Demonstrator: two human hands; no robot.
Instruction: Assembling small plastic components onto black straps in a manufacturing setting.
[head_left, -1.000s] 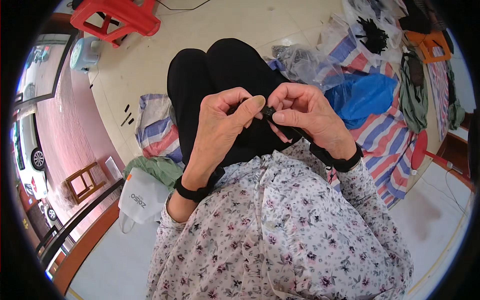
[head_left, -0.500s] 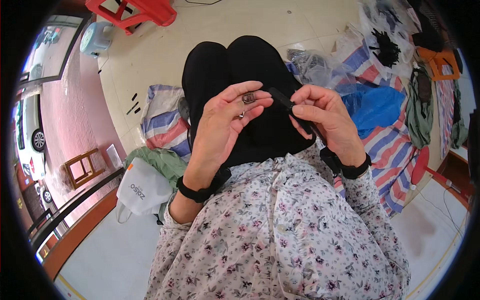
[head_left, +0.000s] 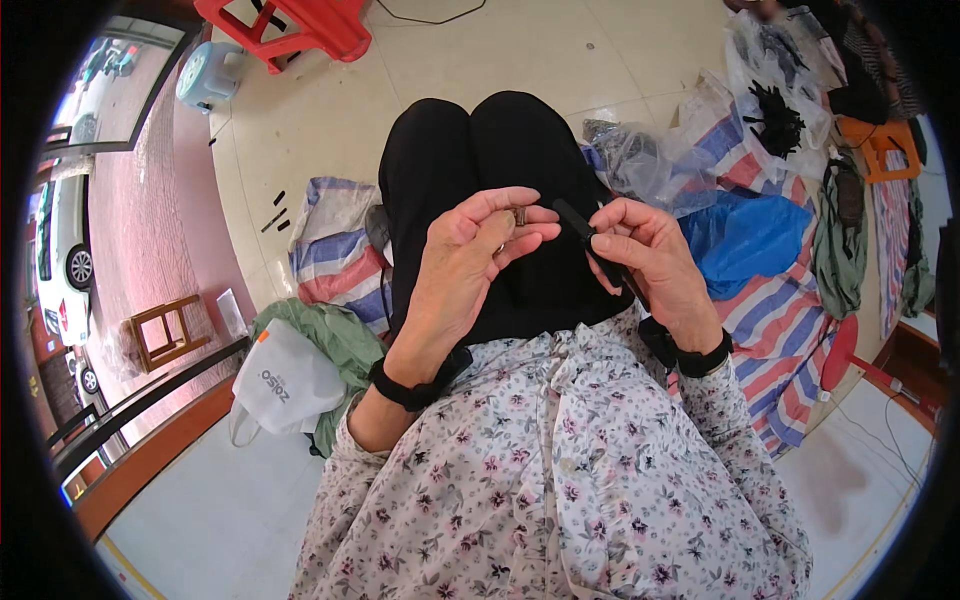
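My right hand (head_left: 658,262) pinches a flat black strip (head_left: 571,216) between thumb and fingers. One end of it points up toward my left hand, while its lower part runs down behind the right fingers. My left hand (head_left: 462,255) has its thumb and fingers closed on a small, brownish metal piece (head_left: 518,215), too small to name surely. The left fingertips sit just beside the strip's upper end, with a narrow gap between them. Both hands are above my lap in black trousers (head_left: 480,270), and each wrist wears a black band.
Striped woven sheets (head_left: 770,330) and a blue plastic bag (head_left: 745,240) lie to my right. Farther off is a bundle of black strips (head_left: 775,120) on clear plastic. At left are a white bag (head_left: 285,380) and a few black strips (head_left: 275,218). A red stool (head_left: 300,30) stands ahead.
Both hands and my lap appear slightly lower in the picture as the view shifts. The left hand has turned a little, so the metal piece shows less; both grips stay closed.
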